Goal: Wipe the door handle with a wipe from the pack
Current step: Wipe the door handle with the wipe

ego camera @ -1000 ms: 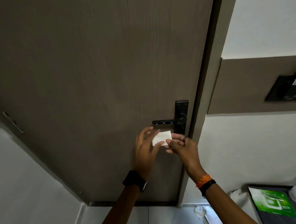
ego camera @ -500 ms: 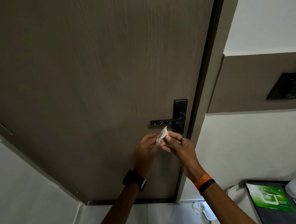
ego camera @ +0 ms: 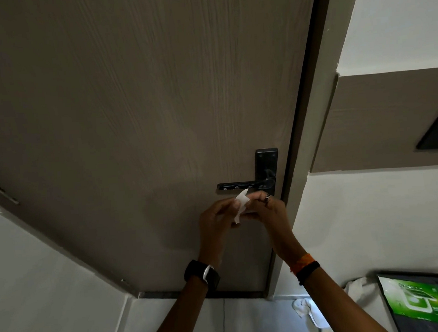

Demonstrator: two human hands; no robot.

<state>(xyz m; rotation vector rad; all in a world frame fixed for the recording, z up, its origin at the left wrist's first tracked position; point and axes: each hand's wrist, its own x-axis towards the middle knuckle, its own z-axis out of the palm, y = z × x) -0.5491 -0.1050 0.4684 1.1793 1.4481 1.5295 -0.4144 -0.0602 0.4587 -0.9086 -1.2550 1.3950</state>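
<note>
Head view: left hand [ego camera: 216, 218] and right hand [ego camera: 267, 209] both pinch the wipe [ego camera: 241, 203].

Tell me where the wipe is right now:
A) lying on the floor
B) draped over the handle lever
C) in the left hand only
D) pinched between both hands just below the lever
D: the white wipe is pinched between the left hand and right hand, under the black door handle.

Both forearms are bare, with no sleeves in view. The left wrist carries a black smartwatch [ego camera: 204, 273] on a wide black strap, its face catching a pale glint. The right wrist wears an orange thread band [ego camera: 300, 260] beside a black band [ego camera: 309, 271], and a dark ring [ego camera: 267, 197] circles one right-hand finger
</note>
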